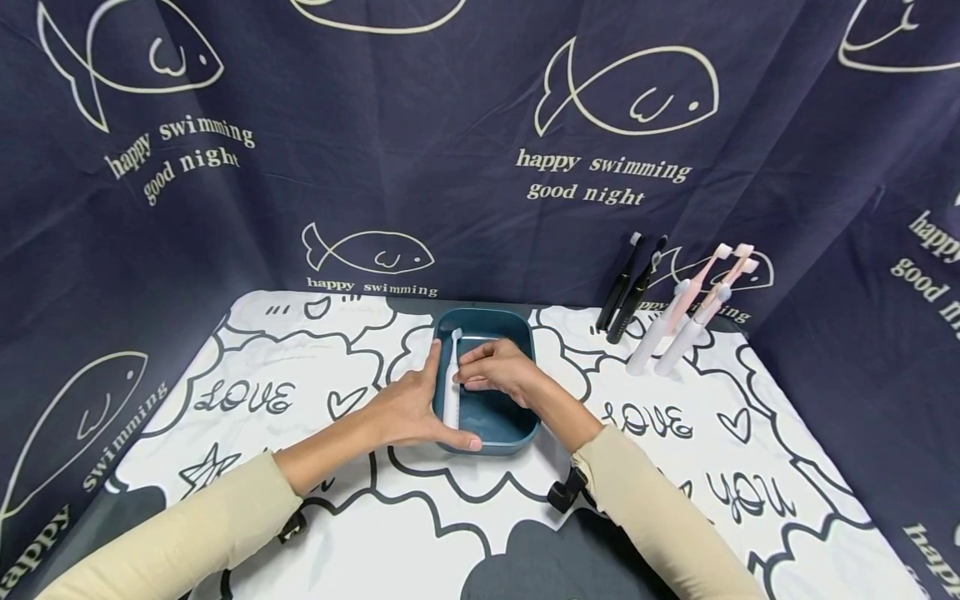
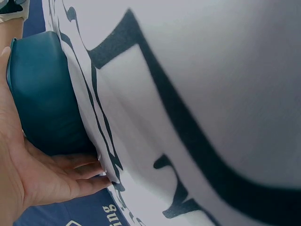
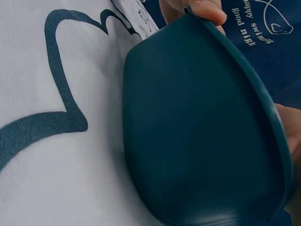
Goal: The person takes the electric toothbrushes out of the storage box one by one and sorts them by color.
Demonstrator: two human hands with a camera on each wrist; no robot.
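Observation:
A dark teal box (image 1: 498, 427) with rounded corners stands on the patterned cloth. Inside it, along its left wall, lies a white electric toothbrush (image 1: 451, 407) with its head toward the back. My left hand (image 1: 408, 408) grips the box from the left, its thumb over the front rim and its fingers along the outer wall (image 2: 44, 94). Reaching in from the right, my right hand (image 1: 501, 368) pinches the toothbrush near the middle with its fingertips. From the right wrist, the box's outer wall (image 3: 202, 117) hides most of the right hand's work.
At the back right stand black electric toothbrushes (image 1: 626, 296), with several white and pink toothbrushes (image 1: 678, 321) upright beside them. A dark blue curtain (image 1: 465, 167) with fish drawings hangs behind and at both sides of the cloth-covered table (image 1: 292, 442).

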